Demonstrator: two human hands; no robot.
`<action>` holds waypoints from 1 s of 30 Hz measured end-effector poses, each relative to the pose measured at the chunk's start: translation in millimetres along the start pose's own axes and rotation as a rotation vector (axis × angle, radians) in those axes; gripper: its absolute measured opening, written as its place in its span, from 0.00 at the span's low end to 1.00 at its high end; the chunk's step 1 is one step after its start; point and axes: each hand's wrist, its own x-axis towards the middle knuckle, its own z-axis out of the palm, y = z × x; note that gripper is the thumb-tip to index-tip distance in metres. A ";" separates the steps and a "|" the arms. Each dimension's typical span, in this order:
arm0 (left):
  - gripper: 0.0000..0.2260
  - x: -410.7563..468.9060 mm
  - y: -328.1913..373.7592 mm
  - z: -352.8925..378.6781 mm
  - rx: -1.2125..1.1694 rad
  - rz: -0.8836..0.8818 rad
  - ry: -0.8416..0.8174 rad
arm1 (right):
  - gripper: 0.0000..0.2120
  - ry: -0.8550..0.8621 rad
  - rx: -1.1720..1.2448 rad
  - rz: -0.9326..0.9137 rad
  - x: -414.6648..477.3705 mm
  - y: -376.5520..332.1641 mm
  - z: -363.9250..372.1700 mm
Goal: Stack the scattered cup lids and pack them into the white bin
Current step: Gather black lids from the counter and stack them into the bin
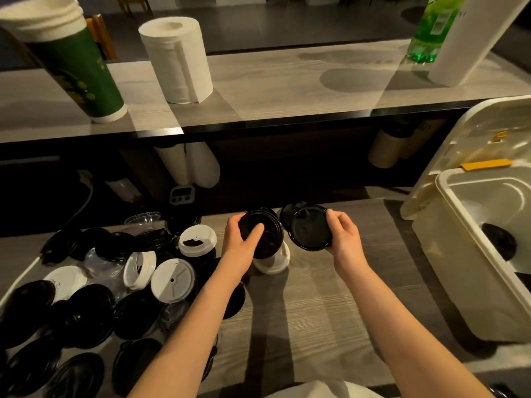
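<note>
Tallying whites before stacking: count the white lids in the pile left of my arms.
4: sip-hole lid at the back, tilted lid before it, flat lid beside that, half-buried lid far left. More may hide under black lids.

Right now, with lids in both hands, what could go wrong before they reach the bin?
The stack under the left hand sits black lids on white ones and leans, so it may topple when lifted. The right hand holds its black lid only by the rim; it could slip during joining. The left forearm passes over part of the loose pile and might knock lids off the table.
</note>
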 end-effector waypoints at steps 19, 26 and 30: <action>0.09 -32.4 80.9 151.7 -0.150 0.184 -0.105 | 0.14 0.211 0.195 -0.208 -15.7 -119.8 -175.7; 0.09 -52.7 108.2 228.8 -0.187 0.172 -0.128 | 0.14 0.307 0.121 -0.211 5.3 -142.2 -269.8; 0.09 -62.9 115.6 264.9 -0.183 0.189 -0.157 | 0.16 0.310 -0.117 -0.141 21.3 -143.4 -322.0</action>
